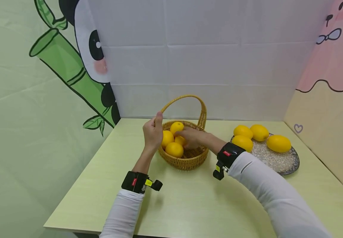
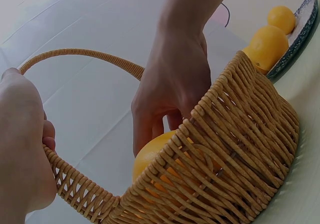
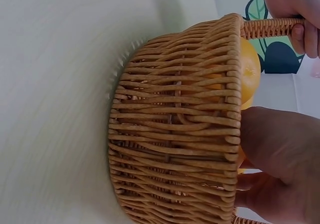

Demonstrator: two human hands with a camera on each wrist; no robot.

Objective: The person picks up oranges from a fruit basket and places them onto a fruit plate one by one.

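Note:
A brown wicker basket (image 1: 186,163) with an arched handle (image 1: 190,96) stands on the table and holds several yellow lemons (image 1: 174,150). My left hand (image 1: 153,133) grips the handle's left side, near the rim. Reaching in over the basket's right side, my right hand (image 1: 193,137) has its fingers curled down around a lemon (image 1: 180,140) inside. In the left wrist view the right hand (image 2: 172,81) comes down among the fruit, its fingertips partly hidden. The wicker wall covers part of that hand (image 3: 280,159) in the right wrist view.
Right of the basket, a speckled oval plate (image 1: 263,158) with a dark rim bears several lemons (image 1: 279,143). The pale table (image 1: 171,201) meets a white backdrop (image 1: 201,59) behind the basket. Printed cloth walls flank both sides.

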